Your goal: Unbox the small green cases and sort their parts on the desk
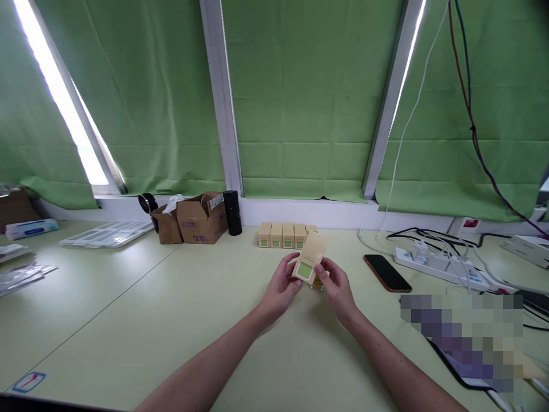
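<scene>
Taking the box in hand as the clock's centre, a white tray (pixel 107 233) lies far off at nine o'clock on the counter (pixel 180 320). Two cartons (pixel 201 222) stand between nine and ten, one black cylinder (pixel 232 213) at ten. The row of boxes (pixel 277 236) sits close by at eleven.

The left hand (pixel 278 289) has its fingers curled on the left edge of the box (pixel 311 257), held above the counter; the right hand (pixel 339 289) pinches its lower right, thumb on the front. A small yellowish thing (pixel 317 284) shows beneath, mostly hidden — I cannot tell what holds it. It could drop if the right fingers loosen, and a hard pinch could crease the thin card.

At three lie one phone (pixel 387 273) and, beyond, one power strip (pixel 441 268); a wide right-hand sweep might knock the phone.

Count: one box held, five box tops in the row — more may be hidden.
</scene>
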The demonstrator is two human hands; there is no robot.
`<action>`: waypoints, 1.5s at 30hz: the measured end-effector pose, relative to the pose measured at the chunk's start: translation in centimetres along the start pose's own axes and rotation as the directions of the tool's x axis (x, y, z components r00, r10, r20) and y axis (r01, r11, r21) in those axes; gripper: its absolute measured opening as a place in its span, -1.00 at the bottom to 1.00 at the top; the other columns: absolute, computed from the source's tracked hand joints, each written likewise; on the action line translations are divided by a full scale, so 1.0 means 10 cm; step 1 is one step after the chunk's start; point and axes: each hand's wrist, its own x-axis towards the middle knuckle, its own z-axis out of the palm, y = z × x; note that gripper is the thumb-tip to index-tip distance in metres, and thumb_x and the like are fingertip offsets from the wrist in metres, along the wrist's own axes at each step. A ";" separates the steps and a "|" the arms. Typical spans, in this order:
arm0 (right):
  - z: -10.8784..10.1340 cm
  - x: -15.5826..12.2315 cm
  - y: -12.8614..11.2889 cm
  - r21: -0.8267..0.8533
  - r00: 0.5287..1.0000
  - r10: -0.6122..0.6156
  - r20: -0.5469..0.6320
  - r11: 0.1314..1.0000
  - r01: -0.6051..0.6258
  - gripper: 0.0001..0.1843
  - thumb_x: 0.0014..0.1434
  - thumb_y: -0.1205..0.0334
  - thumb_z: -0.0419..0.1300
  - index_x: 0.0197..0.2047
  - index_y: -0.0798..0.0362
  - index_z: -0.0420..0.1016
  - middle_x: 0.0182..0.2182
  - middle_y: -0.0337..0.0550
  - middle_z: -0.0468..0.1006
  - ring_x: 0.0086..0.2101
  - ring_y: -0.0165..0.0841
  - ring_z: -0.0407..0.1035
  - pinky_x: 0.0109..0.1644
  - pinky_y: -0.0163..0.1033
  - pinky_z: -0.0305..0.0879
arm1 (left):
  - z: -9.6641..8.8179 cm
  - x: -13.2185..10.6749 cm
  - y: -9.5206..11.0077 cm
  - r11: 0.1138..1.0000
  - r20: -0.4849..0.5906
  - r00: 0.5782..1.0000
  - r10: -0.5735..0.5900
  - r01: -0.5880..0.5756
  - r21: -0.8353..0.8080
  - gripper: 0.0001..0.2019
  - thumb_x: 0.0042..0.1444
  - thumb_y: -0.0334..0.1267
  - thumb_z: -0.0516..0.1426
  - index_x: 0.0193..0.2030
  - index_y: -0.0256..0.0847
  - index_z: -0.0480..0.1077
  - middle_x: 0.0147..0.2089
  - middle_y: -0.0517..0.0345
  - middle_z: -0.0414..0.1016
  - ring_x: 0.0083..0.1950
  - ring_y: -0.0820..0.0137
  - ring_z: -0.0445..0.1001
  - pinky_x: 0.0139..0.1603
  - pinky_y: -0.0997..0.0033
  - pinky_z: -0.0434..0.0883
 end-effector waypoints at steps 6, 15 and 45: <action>-0.01 0.00 0.02 -0.069 1.000 -0.010 -0.012 0.998 0.009 -0.42 0.25 -0.31 0.19 0.04 -0.01 0.57 -0.11 0.00 0.64 -0.12 -0.12 0.45 0.02 -0.05 0.42 | -0.01 -0.01 -0.04 1.000 0.011 1.000 0.016 -0.016 -0.003 -0.40 0.26 -0.11 0.28 0.38 0.00 0.19 0.31 -0.10 0.42 0.22 0.11 0.45 0.28 0.09 0.32; -0.01 0.00 0.03 -0.089 0.999 -0.019 -0.034 0.996 0.016 -0.40 0.24 -0.32 0.19 0.08 -0.01 0.57 -0.11 0.00 0.62 -0.10 -0.11 0.43 0.08 -0.02 0.40 | 0.00 -0.01 -0.04 0.999 0.026 0.999 0.034 -0.034 0.012 -0.39 0.27 -0.09 0.26 0.39 -0.01 0.15 0.32 -0.13 0.39 0.24 0.10 0.43 0.29 0.05 0.32; 0.00 -0.01 0.04 -0.162 0.999 -0.041 -0.032 0.986 0.035 -0.47 0.26 -0.26 0.22 0.06 -0.04 0.58 -0.13 -0.04 0.61 -0.11 -0.13 0.43 0.02 -0.06 0.38 | 0.00 -0.02 -0.01 0.999 -0.025 1.000 0.011 -0.012 -0.044 -0.39 0.17 -0.15 0.33 0.31 -0.01 0.22 0.26 -0.07 0.45 0.26 0.07 0.43 0.22 0.15 0.34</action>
